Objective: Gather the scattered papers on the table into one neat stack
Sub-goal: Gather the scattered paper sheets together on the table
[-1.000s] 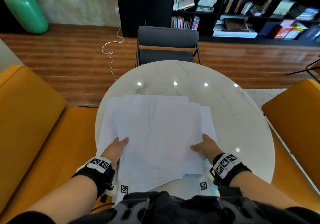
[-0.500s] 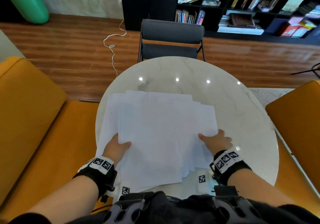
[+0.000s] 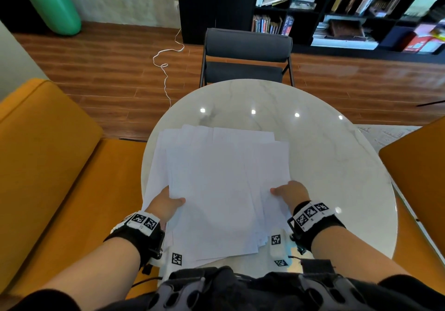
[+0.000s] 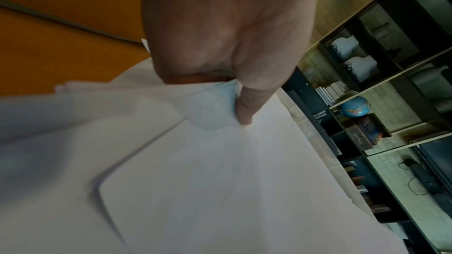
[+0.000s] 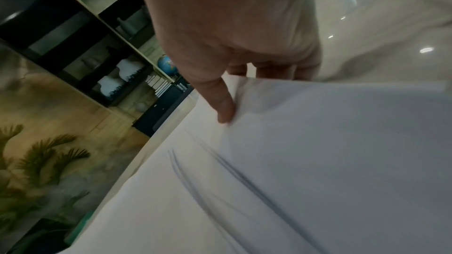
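A dark grey padded chair stands before black bookshelves; a green vase and white cord are on the wooden floor.

- The papers are lying overlapped on the tabletop, filling its lower left part in the head view.
- The left hand is sitting at the pile's lower left edge, thumb on top of the sheets.
- The right hand is sitting at the pile's lower right edge.
- A chair is standing behind the tabletop, upper centre of the frame.
- A bookshelf is standing behind the chair, across the upper right.
- A vase is standing in the upper left corner.
- Sofas are flanking the tabletop at left and right.
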Demonstrator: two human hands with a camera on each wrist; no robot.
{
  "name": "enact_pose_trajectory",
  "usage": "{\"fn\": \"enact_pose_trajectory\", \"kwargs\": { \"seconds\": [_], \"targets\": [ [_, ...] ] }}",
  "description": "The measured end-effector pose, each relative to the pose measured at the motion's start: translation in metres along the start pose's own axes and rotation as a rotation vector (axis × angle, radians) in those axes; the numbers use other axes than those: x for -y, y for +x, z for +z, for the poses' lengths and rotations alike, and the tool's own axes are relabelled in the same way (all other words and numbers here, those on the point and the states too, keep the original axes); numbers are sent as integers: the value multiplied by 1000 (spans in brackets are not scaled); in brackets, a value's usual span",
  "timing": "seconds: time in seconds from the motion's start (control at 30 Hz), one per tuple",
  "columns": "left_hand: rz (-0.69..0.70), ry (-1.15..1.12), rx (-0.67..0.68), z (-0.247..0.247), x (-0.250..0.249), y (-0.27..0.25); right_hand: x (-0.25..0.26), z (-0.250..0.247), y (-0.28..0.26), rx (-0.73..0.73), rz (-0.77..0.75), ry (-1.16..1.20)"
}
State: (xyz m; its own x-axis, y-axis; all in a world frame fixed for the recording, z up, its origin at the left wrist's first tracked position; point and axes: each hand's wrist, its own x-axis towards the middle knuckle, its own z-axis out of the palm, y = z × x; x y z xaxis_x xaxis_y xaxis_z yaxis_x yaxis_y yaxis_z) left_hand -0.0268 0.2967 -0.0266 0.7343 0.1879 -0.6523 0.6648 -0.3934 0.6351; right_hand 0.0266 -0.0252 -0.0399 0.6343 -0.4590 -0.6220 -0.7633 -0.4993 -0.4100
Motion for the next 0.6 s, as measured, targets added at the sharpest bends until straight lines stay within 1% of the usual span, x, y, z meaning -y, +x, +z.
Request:
{"fn": "enact_pose_trajectory", "kwargs": {
  "seconds": [0.1, 0.17, 0.2, 0.27, 0.33, 0.43, 0.47, 0.57, 0.6],
  "targets": [
    [-3, 18, -5, 1, -2, 0, 3, 6, -2, 35, -103, 85],
    [-1, 36, -11, 2, -4, -2, 3, 6, -7, 49, -154, 72],
    [7, 47, -20, 3, -4, -2, 2, 2, -7, 30, -193, 58],
    [24, 53, -34, 4, -4, -4, 2, -13, -9, -43, -269, 124],
    [33, 55, -41, 4, -4, -8, 1, -34, -9, -131, -324, 243],
    [33, 35, -27, 4, -5, -7, 6, -68, -8, -271, -361, 336],
    [28, 26, -20, 4, -6, -6, 10, -79, -7, -314, -378, 324],
    [24, -18, 6, 6, -10, -1, 16, -104, -7, -388, -398, 389],
    [26, -28, 12, 7, -11, 0, 18, -110, -9, -375, -391, 366]
  ]
}}
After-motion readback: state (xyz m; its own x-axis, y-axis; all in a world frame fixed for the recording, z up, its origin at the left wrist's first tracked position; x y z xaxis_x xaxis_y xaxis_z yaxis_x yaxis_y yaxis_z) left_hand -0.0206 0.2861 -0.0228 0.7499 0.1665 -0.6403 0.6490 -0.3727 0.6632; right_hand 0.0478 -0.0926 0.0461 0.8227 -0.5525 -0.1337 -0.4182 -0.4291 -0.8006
